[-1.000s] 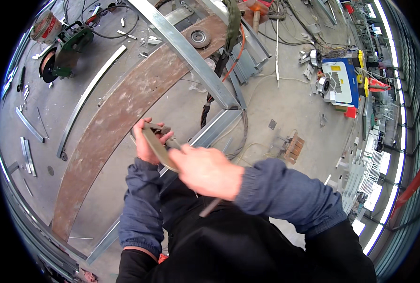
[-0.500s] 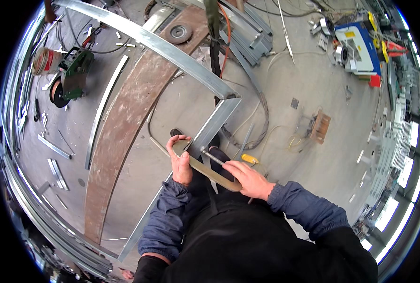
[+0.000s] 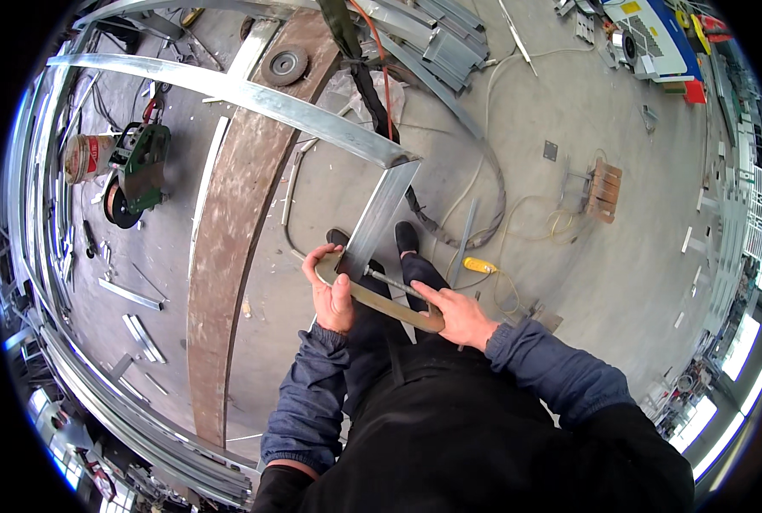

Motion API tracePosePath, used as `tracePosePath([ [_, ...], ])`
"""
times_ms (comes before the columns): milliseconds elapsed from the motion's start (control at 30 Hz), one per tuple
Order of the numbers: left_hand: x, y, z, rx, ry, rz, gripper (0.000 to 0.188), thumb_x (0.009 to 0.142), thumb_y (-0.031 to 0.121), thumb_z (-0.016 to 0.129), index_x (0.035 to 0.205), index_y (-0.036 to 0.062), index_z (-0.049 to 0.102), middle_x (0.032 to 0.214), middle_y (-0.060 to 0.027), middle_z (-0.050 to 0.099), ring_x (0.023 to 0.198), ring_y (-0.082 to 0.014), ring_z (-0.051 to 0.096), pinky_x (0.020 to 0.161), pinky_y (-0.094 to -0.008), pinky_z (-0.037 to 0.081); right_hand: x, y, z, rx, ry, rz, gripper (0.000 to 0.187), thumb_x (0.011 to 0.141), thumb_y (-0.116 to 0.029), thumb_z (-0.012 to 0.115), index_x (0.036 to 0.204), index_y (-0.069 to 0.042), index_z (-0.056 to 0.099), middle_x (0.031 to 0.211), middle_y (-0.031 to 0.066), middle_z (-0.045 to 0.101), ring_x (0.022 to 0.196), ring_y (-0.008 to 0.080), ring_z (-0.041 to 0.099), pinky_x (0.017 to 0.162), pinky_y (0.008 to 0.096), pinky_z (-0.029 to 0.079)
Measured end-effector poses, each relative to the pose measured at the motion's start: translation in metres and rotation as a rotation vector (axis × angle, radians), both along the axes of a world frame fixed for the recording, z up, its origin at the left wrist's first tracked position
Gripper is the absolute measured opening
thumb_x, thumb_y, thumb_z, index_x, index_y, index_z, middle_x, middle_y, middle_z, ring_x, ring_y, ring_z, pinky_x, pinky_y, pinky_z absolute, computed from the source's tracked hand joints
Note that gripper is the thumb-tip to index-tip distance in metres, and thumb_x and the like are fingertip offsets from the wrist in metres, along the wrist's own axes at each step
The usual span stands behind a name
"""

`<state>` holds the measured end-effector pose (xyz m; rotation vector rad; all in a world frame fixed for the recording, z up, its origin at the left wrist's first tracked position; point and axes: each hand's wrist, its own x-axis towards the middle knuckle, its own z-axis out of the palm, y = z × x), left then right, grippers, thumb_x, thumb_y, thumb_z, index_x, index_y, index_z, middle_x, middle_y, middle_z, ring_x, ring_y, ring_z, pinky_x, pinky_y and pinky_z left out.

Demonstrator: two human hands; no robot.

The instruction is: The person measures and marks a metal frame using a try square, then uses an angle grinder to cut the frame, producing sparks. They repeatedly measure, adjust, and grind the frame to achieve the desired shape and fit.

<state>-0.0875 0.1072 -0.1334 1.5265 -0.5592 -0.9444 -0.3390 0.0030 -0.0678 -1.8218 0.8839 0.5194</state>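
My left hand [image 3: 333, 299] is curled round one end of the clamp [image 3: 383, 305], left of the metal bar [image 3: 383, 214]; my right hand [image 3: 465, 318], right of the bar, grips the other end, fingers along the screw [image 3: 394, 283]. The clamp's long axis slants across the bar's near end, both hands on it, neither nearer. The screw tip sits beside the bar; touching, I can't tell. The clamp looks dull tan and C-shaped. Farther off, a rusty plate [image 3: 231, 205] lies left of the bar.

A head-worn fisheye looks down — over both hands [image 3: 335, 301] [image 3: 466, 321]
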Motion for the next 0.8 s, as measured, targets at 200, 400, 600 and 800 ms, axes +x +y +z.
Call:
tracePosePath([
  [200,-0.001,-0.004,0.003,0.028,0.11,0.096,0.073,0.098,0.048,0.067,0.146,0.0006,0.038,0.139,-0.0165,0.054,0.133,-0.027,0.053,0.118,-0.0399,0.036,-0.012,0.008,0.007,-0.111,0.039,-0.117,0.065,0.094,-0.018,0.066,0.154,-0.011,0.041,0.1,0.0215,0.07,0.096,0.0433,0.069,0.083,0.0533,0.055],
  [400,-0.003,-0.002,-0.006,0.028,0.027,0.05,0.061,0.102,0.039,0.062,0.145,0.0032,0.037,0.142,-0.0158,0.05,0.136,-0.0291,0.053,0.121,-0.043,0.036,-0.036,0.004,-0.005,-0.153,-0.1,-0.102,0.024,0.097,-0.012,0.06,0.119,-0.002,0.058,0.097,0.0212,0.07,0.096,0.0443,0.068,0.083,0.0539,0.053],
  [600,-0.01,-0.003,-0.015,-0.025,0.006,0.096,0.067,0.099,0.044,0.065,0.143,0.0003,0.039,0.139,-0.016,0.052,0.134,-0.0278,0.052,0.119,-0.0411,0.035,-0.037,0.005,-0.027,-0.203,-0.186,-0.207,0.022,0.097,-0.015,0.064,0.114,-0.002,0.059,0.097,0.0193,0.069,0.095,0.0439,0.067,0.083,0.0519,0.054],
  [800,-0.008,-0.002,-0.016,-0.039,0.093,0.087,0.064,0.097,0.035,0.065,0.145,0.0035,0.037,0.144,-0.0159,0.05,0.138,-0.032,0.051,0.122,-0.0463,0.034,-0.035,0.018,-0.037,-0.018,-0.072,-0.444,0.024,0.096,-0.016,0.069,0.112,-0.002,0.059,0.1,0.0186,0.075,0.096,0.0415,0.071,0.082,0.0482,0.056],
])
